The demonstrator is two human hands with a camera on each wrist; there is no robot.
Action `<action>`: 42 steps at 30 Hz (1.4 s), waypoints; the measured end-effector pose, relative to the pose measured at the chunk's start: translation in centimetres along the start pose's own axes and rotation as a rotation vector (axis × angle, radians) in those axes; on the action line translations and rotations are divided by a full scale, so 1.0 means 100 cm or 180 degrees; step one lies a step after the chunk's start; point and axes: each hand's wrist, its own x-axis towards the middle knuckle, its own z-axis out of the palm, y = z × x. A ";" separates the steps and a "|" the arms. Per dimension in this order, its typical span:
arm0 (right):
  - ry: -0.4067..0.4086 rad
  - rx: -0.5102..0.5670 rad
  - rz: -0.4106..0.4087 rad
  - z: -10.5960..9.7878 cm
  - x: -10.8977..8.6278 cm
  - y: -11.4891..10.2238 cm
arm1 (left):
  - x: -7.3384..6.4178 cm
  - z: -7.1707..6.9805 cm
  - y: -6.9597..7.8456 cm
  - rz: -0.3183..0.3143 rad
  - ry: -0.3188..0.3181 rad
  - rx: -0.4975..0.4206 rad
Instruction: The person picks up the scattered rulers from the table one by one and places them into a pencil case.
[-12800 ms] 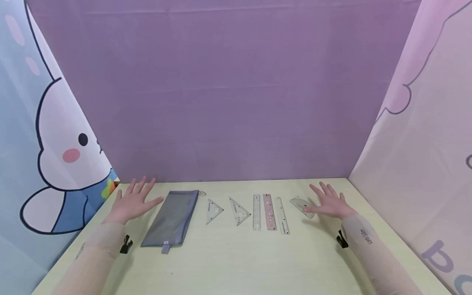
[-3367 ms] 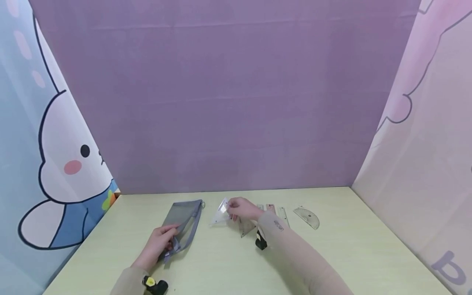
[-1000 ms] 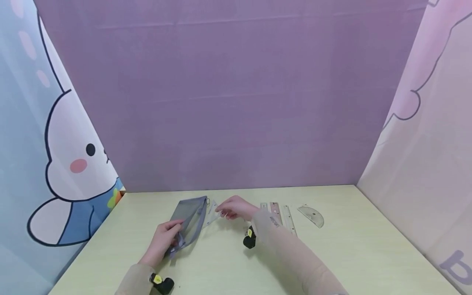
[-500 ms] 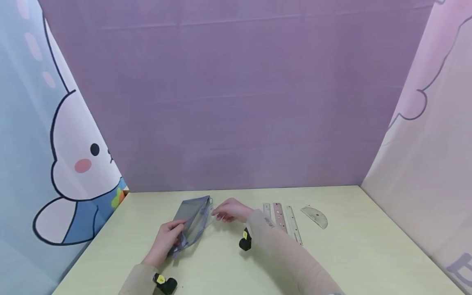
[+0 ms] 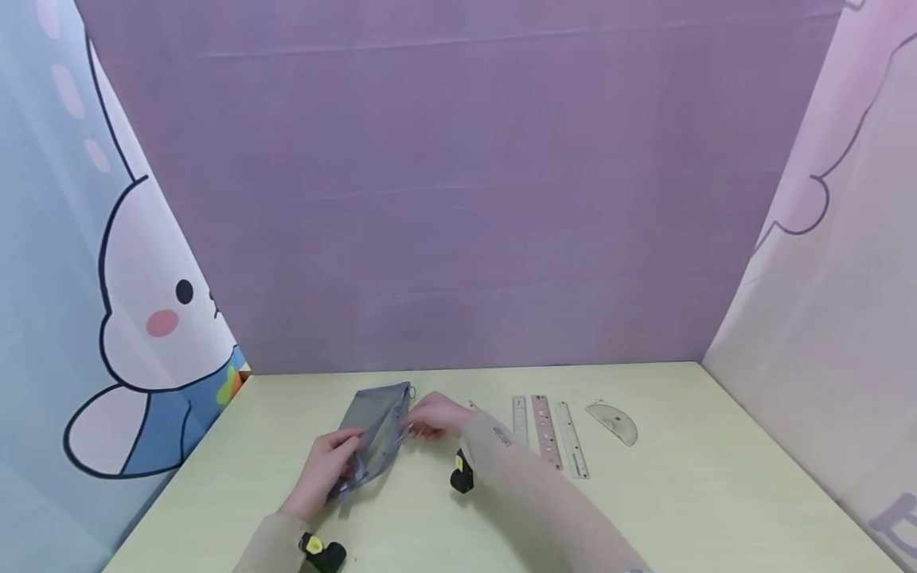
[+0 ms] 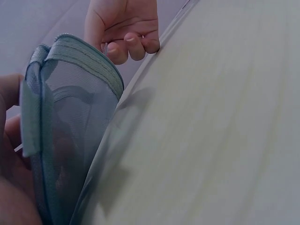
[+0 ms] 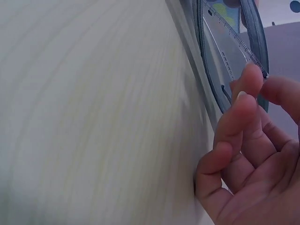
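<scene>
My left hand (image 5: 325,468) grips the near end of a grey-lilac mesh pouch (image 5: 364,410), thumb on top. In the left wrist view the zipped mouth of the pouch (image 6: 86,61) gapes toward the right. At that mouth my right hand (image 5: 433,415) pinches a clear plastic set square (image 7: 228,40) between thumb and fingertips. The right wrist view has most of the set square inside the pouch, one corner still in the fingers. Behind the right wrist, the corner of a second set square (image 5: 471,404) peeks out; the sleeve hides the rest.
To the right on the pale wooden table (image 5: 680,477) lie a clear ruler (image 5: 519,419), a pink ruler (image 5: 547,434), another clear ruler (image 5: 573,442) and a clear protractor (image 5: 613,422). A purple cloth (image 5: 458,199) rises along the back edge.
At first both hands were spread and free; then the left took the pouch and the right lifted a set square. Over the last second the right hand slid it leftward into the pouch's mouth.
</scene>
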 end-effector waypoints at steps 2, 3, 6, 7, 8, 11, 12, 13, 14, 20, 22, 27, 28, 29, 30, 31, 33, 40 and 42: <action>0.0028 -0.0037 -0.0021 0.002 0.000 -0.002 | 0.000 0.000 0.001 0.0000 -0.0006 0.0020; 0.0047 -0.0063 -0.0027 0.003 0.000 -0.003 | 0.000 -0.001 0.001 0.0002 -0.0013 0.0020; 0.0092 -0.0144 -0.0049 0.006 0.001 -0.006 | 0.000 -0.001 0.000 0.0011 -0.0031 0.0024; 0.0101 -0.0167 -0.0052 0.006 0.001 -0.007 | 0.000 0.000 0.000 0.0007 -0.0028 0.0018; 0.0118 -0.0204 -0.0058 0.007 0.001 -0.007 | 0.000 0.000 -0.001 0.0003 -0.0030 0.0012; 0.0158 -0.0236 -0.0041 0.009 0.002 -0.010 | 0.000 0.000 -0.001 -0.0019 -0.0023 0.0018; 0.0176 -0.0231 -0.0032 0.010 0.003 -0.010 | 0.000 0.001 -0.001 -0.0021 -0.0018 0.0022; 0.0190 -0.0235 -0.0022 0.011 0.003 -0.011 | 0.000 0.001 -0.001 -0.0026 -0.0012 0.0025; 0.0204 -0.0240 -0.0004 0.012 0.004 -0.011 | 0.000 0.001 -0.002 -0.0030 -0.0010 0.0033; 0.0268 -0.0359 0.0011 0.019 0.009 -0.010 | 0.000 0.001 -0.003 0.0008 -0.0021 0.0032; 0.0285 -0.0404 -0.0016 0.021 0.011 -0.011 | 0.000 0.000 -0.003 0.0023 -0.0027 0.0035; 0.0335 -0.0398 -0.0024 0.024 0.014 -0.013 | 0.001 0.000 -0.004 0.0021 -0.0038 0.0016; 0.0340 -0.0389 -0.0022 0.024 0.014 -0.013 | 0.001 0.000 -0.004 0.0020 -0.0038 0.0008; 0.0339 -0.0382 -0.0020 0.024 0.015 -0.013 | 0.001 0.000 -0.004 0.0023 -0.0038 -0.0004; 0.0334 -0.0386 -0.0022 0.024 0.016 -0.012 | 0.001 0.001 -0.004 0.0030 -0.0039 -0.0013; 0.0323 -0.0394 -0.0028 0.024 0.016 -0.012 | 0.001 0.001 -0.004 0.0034 -0.0038 -0.0021; 0.0299 -0.0418 -0.0034 0.023 0.017 -0.012 | 0.000 0.001 -0.004 0.0052 -0.0038 -0.0011; 0.0264 -0.0507 -0.0040 0.022 0.013 -0.013 | -0.001 0.001 -0.003 0.0072 -0.0037 0.0008; 0.0239 -0.0552 -0.0064 0.021 0.013 -0.013 | -0.001 0.001 -0.003 0.0067 -0.0034 -0.0007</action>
